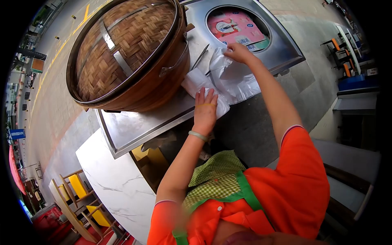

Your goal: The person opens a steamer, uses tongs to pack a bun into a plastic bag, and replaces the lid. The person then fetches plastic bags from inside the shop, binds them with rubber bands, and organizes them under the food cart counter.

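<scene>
My left hand (205, 111) lies flat, fingers stretched out, on a stack of white plastic bags (195, 81) at the edge of the metal cart top. Farther forward, my right hand (240, 53) is closed in a pinch on the upper edge of a thin white plastic bag (228, 75). That bag is partly lifted and crumpled, and its lower part spreads over the counter beside the stack. A thin metal utensil (201, 55), perhaps tongs, lies just behind the bags, its lower end hidden by them.
A large wooden steamer (163, 87) with a woven bamboo lid (134, 36) stands left on the metal cart top (141, 124). Pink printed cardboard (241, 26) sits in the round opening at right. A white marbled table (112, 179) and wooden chairs (77, 204) are at lower left.
</scene>
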`<state>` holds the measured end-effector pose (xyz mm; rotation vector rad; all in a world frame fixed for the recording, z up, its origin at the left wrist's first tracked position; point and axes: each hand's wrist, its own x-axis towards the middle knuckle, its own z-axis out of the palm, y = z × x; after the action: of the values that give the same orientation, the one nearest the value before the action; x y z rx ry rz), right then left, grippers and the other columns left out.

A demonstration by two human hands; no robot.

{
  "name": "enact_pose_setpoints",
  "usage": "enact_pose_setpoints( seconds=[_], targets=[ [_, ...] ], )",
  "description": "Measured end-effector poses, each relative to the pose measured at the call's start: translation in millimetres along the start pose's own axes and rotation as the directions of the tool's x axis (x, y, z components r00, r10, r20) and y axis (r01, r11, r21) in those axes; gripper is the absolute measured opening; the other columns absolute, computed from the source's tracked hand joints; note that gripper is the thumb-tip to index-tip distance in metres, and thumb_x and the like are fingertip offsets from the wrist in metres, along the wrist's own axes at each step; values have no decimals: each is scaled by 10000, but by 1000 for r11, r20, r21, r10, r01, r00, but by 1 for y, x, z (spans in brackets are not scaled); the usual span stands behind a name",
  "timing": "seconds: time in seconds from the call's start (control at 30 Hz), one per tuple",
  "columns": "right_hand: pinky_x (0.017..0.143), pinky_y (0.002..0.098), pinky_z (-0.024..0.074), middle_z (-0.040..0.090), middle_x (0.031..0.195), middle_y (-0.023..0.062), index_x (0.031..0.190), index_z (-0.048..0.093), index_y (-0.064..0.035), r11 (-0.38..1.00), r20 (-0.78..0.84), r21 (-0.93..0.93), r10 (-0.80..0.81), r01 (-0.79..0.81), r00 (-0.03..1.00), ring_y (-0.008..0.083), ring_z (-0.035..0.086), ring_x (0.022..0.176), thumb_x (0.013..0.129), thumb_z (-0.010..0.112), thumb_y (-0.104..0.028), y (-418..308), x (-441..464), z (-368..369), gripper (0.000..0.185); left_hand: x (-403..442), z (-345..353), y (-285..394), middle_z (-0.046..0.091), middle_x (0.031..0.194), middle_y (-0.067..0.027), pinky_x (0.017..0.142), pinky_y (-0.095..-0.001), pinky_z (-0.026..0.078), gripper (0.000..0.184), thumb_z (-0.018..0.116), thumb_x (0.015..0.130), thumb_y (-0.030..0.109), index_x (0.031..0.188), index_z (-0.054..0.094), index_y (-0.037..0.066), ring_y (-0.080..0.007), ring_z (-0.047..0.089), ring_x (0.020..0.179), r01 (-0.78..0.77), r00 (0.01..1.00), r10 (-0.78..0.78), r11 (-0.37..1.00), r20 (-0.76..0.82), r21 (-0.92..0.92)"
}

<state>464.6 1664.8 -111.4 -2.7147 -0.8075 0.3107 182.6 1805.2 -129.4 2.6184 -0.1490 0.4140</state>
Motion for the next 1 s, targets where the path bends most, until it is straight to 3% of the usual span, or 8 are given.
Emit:
enact_pose_setpoints(
  seconds=[0.17, 0.37, 0.4, 0.47, 0.6, 0.73, 0.83, 1.0],
  targets=[
    [621, 293, 421, 584, 699, 56, 869, 596, 3, 823, -136, 562, -2, 79, 991, 146, 525, 649, 829, 645, -197, 11, -37, -15, 209, 2, 4, -4, 501, 1332, -154, 1103, -524, 252, 295, 472, 875, 90, 1139, 583, 18, -417, 359, 1303, 9, 1000, -9, 1000, -12, -11],
    [702, 312, 445, 601, 795, 74, 990, 612, -11, 813, -282, 581, 170, 27, 944, 160, 551, 739, 833, 650, -166, 42, -52, -24, 224, 4, -8, -3, 516, 1306, -185, 1074, -469, 323, 292, 509, 878, 57, 1158, 574, 9, -410, 414, 1256, 31, 998, -32, 999, -46, -17],
    [772, 349, 447, 611, 903, 110, 1064, 590, -18, 964, -501, 256, 72, 68, 863, 225, 563, 840, 831, 643, -157, 43, -54, -18, 277, 0, -14, -5, 523, 1288, -191, 1034, -439, 367, 297, 515, 885, 53, 1174, 566, 6, -386, 455, 1210, 168, 966, -189, 977, -177, -129],
    [843, 387, 448, 621, 1011, 147, 1138, 569, -24, 995, -651, -88, -84, 35, 754, 290, 575, 942, 828, 636, -148, 18, -71, -13, 341, -10, -18, -19, 571, 1209, -173, 883, -330, 472, 346, 513, 920, 66, 1257, 512, -11, -251, 572, 1016, 398, 824, -520, 813, -223, -425],
    [977, 437, 392, 560, 1168, 235, 1332, 425, 29, 916, -301, 342, -104, 209, 948, 392, 505, 1106, 832, 640, -289, -93, -144, 9, 631, -16, -11, -26, 602, 1131, -92, 799, -265, 490, 446, 494, 961, 117, 1364, 396, -46, -129, 587, 891, 569, 618, -744, 200, 255, -798],
    [994, 436, 395, 493, 1249, 325, 1354, 316, 134, 885, -126, 457, -35, 89, 991, 458, 487, 1158, 864, 612, -345, -131, -168, 61, 747, -12, -16, -11, 589, 1177, -115, 872, -286, 476, 440, 462, 965, 110, 1363, 394, -64, -170, 588, 995, 486, 625, -673, -60, 396, -872],
    [984, 417, 407, 514, 1237, 311, 1354, 297, 156, 775, -88, 630, 132, -48, 987, 431, 512, 1150, 890, 588, -399, -133, -167, 84, 779, -19, -25, 8, 572, 1229, -141, 950, -296, 436, 419, 467, 966, 114, 1332, 424, -86, -196, 560, 1090, 430, 746, -643, 266, 174, -863],
    [897, 333, 464, 605, 1125, 136, 1219, 480, 49, -92, 328, 942, 58, -322, 943, 225, 583, 1036, 899, 596, -449, -142, -177, 77, 603, -26, -52, 40, 561, 1249, -184, 1018, -362, 380, 354, 528, 904, 65, 1252, 542, 3, -352, 521, 1168, 293, 944, -321, 727, 71, -621]
  ],
)
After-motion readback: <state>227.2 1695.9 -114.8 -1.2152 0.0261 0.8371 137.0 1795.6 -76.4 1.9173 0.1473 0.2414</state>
